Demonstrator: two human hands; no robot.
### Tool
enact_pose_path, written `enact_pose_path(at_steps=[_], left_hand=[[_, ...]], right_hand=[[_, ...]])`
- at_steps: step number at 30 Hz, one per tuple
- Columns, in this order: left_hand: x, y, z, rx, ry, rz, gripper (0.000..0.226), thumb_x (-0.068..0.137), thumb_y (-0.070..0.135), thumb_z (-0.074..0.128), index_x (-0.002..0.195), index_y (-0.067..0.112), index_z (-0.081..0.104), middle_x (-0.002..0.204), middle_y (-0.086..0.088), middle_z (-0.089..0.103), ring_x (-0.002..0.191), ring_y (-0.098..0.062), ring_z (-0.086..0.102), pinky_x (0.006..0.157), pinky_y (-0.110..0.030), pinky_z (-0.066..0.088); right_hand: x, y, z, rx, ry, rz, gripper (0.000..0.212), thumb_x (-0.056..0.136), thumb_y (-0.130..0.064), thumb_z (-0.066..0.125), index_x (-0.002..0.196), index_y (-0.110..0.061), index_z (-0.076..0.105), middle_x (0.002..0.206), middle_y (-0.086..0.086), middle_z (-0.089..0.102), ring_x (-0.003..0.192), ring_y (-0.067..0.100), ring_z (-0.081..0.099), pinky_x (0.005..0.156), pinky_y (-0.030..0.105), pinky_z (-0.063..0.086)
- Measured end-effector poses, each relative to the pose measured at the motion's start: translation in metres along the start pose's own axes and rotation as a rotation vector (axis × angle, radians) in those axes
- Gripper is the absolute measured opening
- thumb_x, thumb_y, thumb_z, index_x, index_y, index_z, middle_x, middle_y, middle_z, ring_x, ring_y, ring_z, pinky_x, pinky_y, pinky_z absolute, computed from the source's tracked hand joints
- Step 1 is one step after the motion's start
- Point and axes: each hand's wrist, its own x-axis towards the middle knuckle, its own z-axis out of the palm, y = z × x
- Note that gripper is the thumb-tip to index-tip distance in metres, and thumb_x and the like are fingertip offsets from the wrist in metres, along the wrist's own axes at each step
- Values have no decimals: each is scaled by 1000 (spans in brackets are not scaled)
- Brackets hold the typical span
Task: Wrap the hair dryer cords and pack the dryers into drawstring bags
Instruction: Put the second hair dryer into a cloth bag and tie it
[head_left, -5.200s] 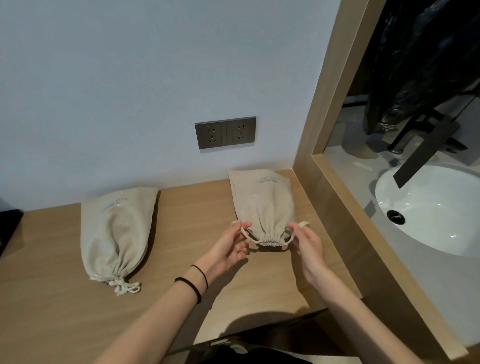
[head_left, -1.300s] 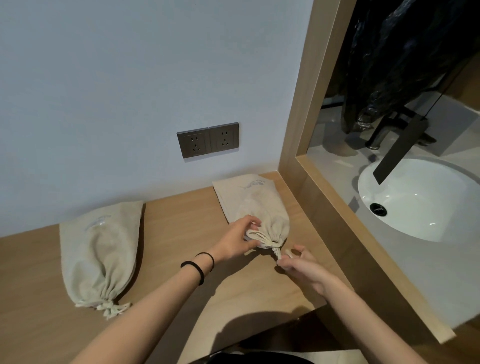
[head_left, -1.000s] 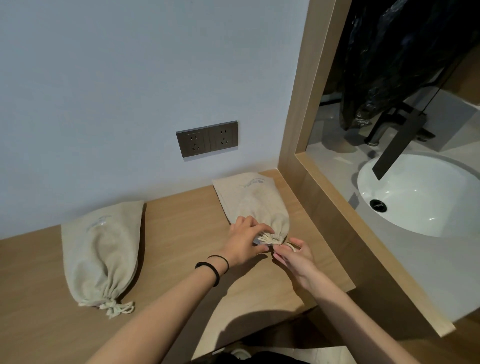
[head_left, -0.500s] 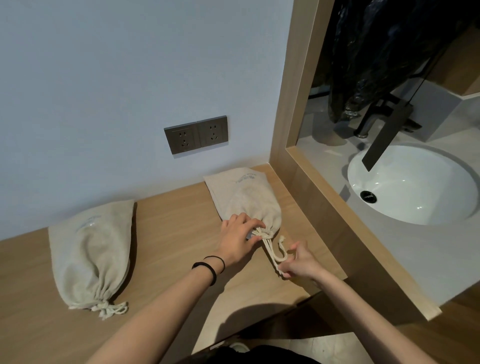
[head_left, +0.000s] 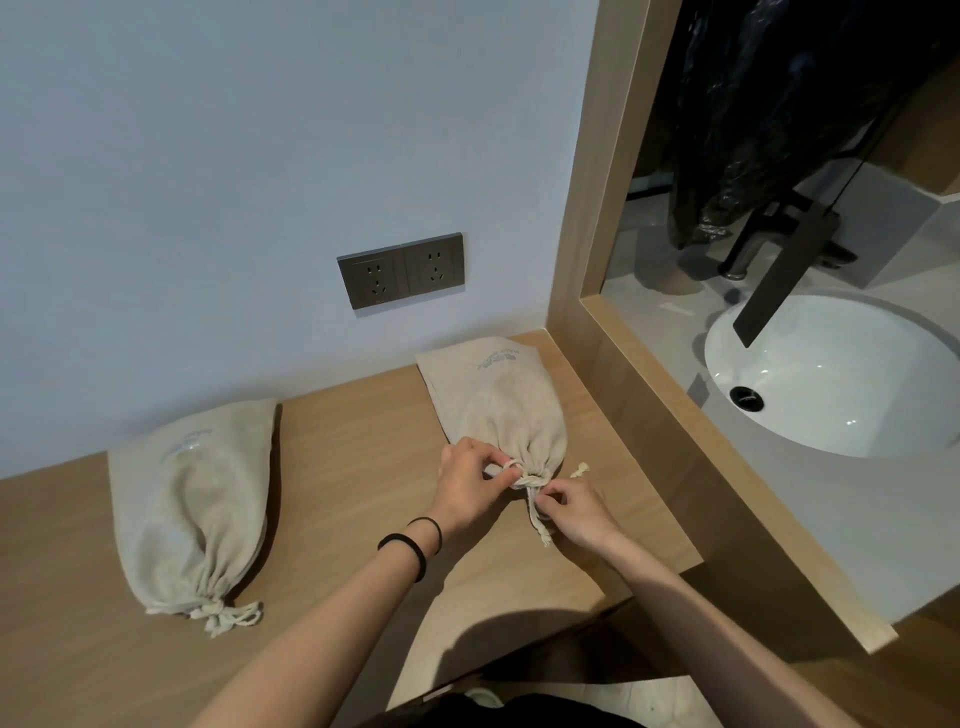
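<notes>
Your left hand (head_left: 467, 483) and right hand (head_left: 576, 506) meet at the gathered neck of a beige drawstring bag (head_left: 498, 410). It lies at the back right corner of the wooden worktop (head_left: 337, 467), with its bottom toward the wall and its neck toward you. The bag bulges, but what fills it is hidden.

Your left hand's fingers are curled and pinch a loop of the drawstring (head_left: 534, 514) on the left side of the neck. Your right hand, just beside it, pinches the same cord where it leaves the neck. One knotted cord end lies on the worktop just right of the neck, and another trails toward you below your right hand.

A second drawstring bag (head_left: 192, 499) lies toward the left of the worktop, well apart from both hands. Its neck is cinched and tied, and it points at the front edge.

Two dark hair ties (head_left: 410, 545) ring your left wrist. A double socket plate (head_left: 400, 270) sits on the wall above the worktop. Past the wooden frame on the right are a white basin (head_left: 831, 374), a black tap (head_left: 779, 280) and a hanging black plastic bag (head_left: 753, 104).
</notes>
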Motion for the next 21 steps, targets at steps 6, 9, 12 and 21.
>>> enact_pose_path(at_steps=[6,9,12,21], left_hand=[[1,3,2,-174,-51,27,22,85,34,66,67,44,59,90,19,61,98,-11,56,98,-43,40],[3,8,-1,-243,-71,84,21,87,24,66,70,37,62,90,19,61,92,-1,57,96,-40,43],[3,16,-6,-379,-130,87,13,88,16,64,75,16,65,96,3,65,88,0,58,85,-24,45],[1,28,-5,-410,-243,58,23,99,18,45,77,15,39,68,0,57,52,2,41,57,-16,34]], right_hand=[[-6,0,-5,94,49,-69,20,90,-25,62,70,-22,62,61,-11,55,65,11,49,65,29,37],[-9,-3,-12,96,36,-106,20,92,-22,58,73,-17,60,52,-12,57,53,1,49,56,24,37],[-8,-4,-16,33,29,-133,24,94,-23,55,71,-27,60,55,-12,60,56,0,53,57,18,39],[-11,-7,-21,-2,-46,-132,25,101,-18,35,88,-12,56,75,2,59,67,15,57,58,24,46]])
